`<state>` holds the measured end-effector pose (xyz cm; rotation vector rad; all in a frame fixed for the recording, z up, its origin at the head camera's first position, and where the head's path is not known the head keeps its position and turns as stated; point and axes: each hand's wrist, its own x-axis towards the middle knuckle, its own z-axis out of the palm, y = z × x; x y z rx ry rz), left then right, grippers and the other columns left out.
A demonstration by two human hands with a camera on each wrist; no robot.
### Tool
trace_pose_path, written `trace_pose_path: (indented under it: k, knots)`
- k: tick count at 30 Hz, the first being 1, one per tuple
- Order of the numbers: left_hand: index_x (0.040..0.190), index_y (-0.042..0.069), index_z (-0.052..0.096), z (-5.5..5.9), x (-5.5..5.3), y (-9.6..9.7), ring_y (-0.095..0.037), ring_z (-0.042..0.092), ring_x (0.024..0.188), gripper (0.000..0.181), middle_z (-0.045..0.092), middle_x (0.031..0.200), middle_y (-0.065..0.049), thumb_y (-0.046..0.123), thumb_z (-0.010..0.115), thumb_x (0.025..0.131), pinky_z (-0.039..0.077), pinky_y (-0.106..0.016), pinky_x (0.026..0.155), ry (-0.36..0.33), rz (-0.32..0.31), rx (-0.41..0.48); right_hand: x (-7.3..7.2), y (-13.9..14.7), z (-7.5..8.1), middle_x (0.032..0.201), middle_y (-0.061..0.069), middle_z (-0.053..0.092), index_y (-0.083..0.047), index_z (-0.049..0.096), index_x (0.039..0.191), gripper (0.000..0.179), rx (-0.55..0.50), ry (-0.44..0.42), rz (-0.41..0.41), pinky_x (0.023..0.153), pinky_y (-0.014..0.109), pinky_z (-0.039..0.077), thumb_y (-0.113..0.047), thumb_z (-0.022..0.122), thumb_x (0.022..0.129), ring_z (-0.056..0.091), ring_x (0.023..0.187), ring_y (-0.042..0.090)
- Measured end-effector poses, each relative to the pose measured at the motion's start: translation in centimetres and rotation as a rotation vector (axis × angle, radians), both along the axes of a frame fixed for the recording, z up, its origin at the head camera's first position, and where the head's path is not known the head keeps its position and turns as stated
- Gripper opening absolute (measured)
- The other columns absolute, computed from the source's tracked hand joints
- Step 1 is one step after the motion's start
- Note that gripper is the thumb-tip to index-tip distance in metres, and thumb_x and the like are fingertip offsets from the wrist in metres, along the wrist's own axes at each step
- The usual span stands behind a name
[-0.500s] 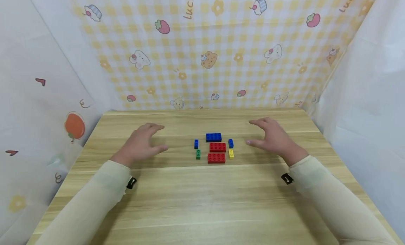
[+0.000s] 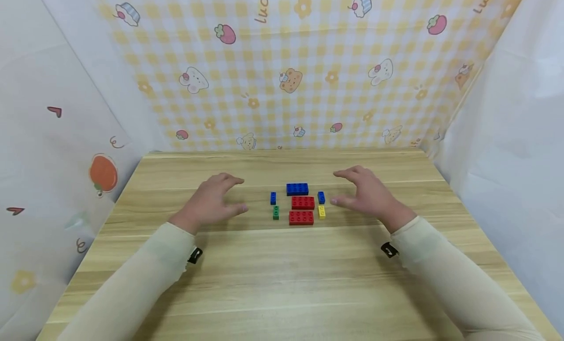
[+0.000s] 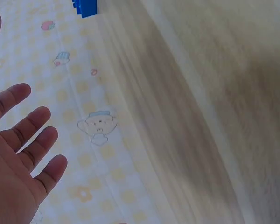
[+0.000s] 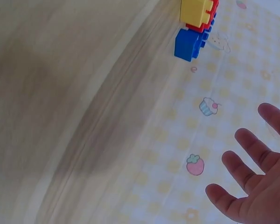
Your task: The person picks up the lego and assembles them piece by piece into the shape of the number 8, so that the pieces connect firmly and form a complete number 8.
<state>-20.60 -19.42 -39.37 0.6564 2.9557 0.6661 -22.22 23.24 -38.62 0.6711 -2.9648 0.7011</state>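
Several toy building bricks lie in a small group on the wooden table. In the middle column, a large blue brick (image 2: 297,189) is at the back, a red brick (image 2: 303,203) before it and another red brick (image 2: 301,218) in front. A small blue brick (image 2: 273,198) and a green brick (image 2: 275,213) lie on the left. On the right are a second small blue brick (image 2: 321,197) and a yellow brick (image 2: 321,212). My left hand (image 2: 213,199) hovers left of the group, fingers spread, holding nothing. Thumb near the right-hand small blue brick, my right hand (image 2: 370,194) is also spread and holds nothing.
The wooden table (image 2: 282,282) reaches back to a yellow checked cloth (image 2: 246,52) with printed cartoons. White sheets hang at the left (image 2: 39,160) and right (image 2: 520,135) sides. Black clips (image 2: 195,255) show at the sleeve cuffs.
Both hands have moved inward toward the bricks, the left one rightward and the right one leftward. The bricks stay in the same arrangement.
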Motion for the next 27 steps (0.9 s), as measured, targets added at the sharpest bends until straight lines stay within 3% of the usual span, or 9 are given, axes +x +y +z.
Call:
trace_pose_path:
  k: [13, 27]
  knots:
    - [0.15, 0.01, 0.056, -0.7, 0.1, 2.0, -0.04, 0.05, 0.139, 0.073, 0.056, 0.148, -0.013, 0.049, 0.078, 0.093, 0.039, -0.063, 0.115, -0.011, -0.04, -0.023, 0.5, -1.6, -0.5, 0.139, 0.019, 0.061, -0.011, 0.06, 0.148, 0.076, -0.019, 0.006, 0.057, 0.108, 0.061, 0.046, -0.045, 0.087, 0.086, 0.056, 0.127, 0.039]
    - [0.148, 0.009, 0.059, -1.0, 0.0, 3.9, -0.04, 0.051, 0.138, 0.072, 0.058, 0.146, -0.013, 0.051, 0.078, 0.092, 0.04, -0.062, 0.115, -0.02, -0.041, -0.04, 0.7, -3.5, -1.4, 0.132, 0.013, 0.065, -0.012, 0.067, 0.141, 0.067, 0.027, -0.019, 0.091, 0.103, 0.057, 0.05, -0.042, 0.088, 0.085, 0.058, 0.122, 0.035]
